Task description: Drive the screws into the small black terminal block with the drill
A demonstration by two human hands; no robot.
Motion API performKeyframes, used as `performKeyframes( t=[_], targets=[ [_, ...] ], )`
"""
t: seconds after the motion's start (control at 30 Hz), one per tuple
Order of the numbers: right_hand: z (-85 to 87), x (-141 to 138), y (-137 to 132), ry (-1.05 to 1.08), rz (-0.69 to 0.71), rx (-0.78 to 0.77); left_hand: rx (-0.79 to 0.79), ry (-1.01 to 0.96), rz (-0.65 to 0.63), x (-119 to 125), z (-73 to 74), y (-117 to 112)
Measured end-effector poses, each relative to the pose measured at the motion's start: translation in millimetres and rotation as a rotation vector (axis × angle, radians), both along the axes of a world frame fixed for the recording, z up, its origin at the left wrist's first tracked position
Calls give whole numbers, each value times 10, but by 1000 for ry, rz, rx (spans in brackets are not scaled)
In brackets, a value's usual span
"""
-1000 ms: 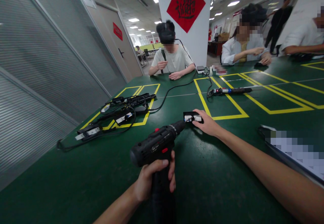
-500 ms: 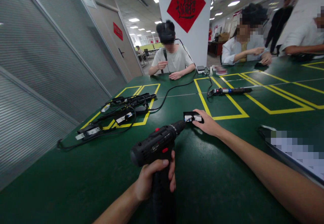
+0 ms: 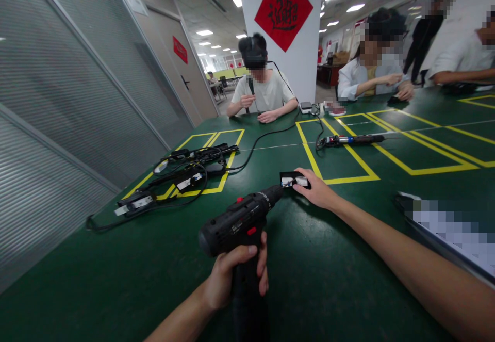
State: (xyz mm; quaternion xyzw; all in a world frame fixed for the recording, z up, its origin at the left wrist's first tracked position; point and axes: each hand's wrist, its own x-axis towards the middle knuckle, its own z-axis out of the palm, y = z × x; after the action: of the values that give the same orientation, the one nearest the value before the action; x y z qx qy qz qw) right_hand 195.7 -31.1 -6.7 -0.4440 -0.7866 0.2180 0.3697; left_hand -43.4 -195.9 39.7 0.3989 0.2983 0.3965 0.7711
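My left hand (image 3: pixel 235 275) is wrapped round the handle of a black cordless drill (image 3: pixel 235 223) with red buttons. Its chuck points away from me and to the right, and its tip is at the near left side of a small black box-like part (image 3: pixel 286 175) with a white inside. Whether the bit touches the part cannot be made out. My right hand (image 3: pixel 315 190) grips that part from the right, thumb in front and fingers behind, close above the green table (image 3: pixel 309 259).
Black cables and adapter-like units (image 3: pixel 193 169) lie at the left inside yellow tape. A pen-like tool (image 3: pixel 353 140) with a cord lies at the right, and a blurred flat item (image 3: pixel 452 233) at the right edge. Across the table, a person (image 3: pixel 266 89) holds a screwdriver (image 3: pixel 252 88); other people sit right.
Almost nothing differs. The view has shifted very slightly; the drill and the black part keep their places in my hands.
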Motion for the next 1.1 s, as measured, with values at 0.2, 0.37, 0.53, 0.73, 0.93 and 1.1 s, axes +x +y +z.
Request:
performKeyframes(
  t=[0.2,0.37,0.53,0.73,0.93,1.1],
  targets=[
    [5,0,-3,-2,-1,-5,-5,3,-2,3,5,-3],
    [2,-4,0,3,2,6,-16,-9,-5,-4,-15,-2],
    [1,-5,2,8,4,18,-20,-21,-12,-12,-29,1],
    [-7,0,5,7,6,15,-7,-14,-21,-12,-18,8],
    [-9,2,10,10,11,20,-9,-1,-1,6,-3,-3],
    [0,13,-6,14,16,21,-13,11,20,11,15,-20]
  ],
)
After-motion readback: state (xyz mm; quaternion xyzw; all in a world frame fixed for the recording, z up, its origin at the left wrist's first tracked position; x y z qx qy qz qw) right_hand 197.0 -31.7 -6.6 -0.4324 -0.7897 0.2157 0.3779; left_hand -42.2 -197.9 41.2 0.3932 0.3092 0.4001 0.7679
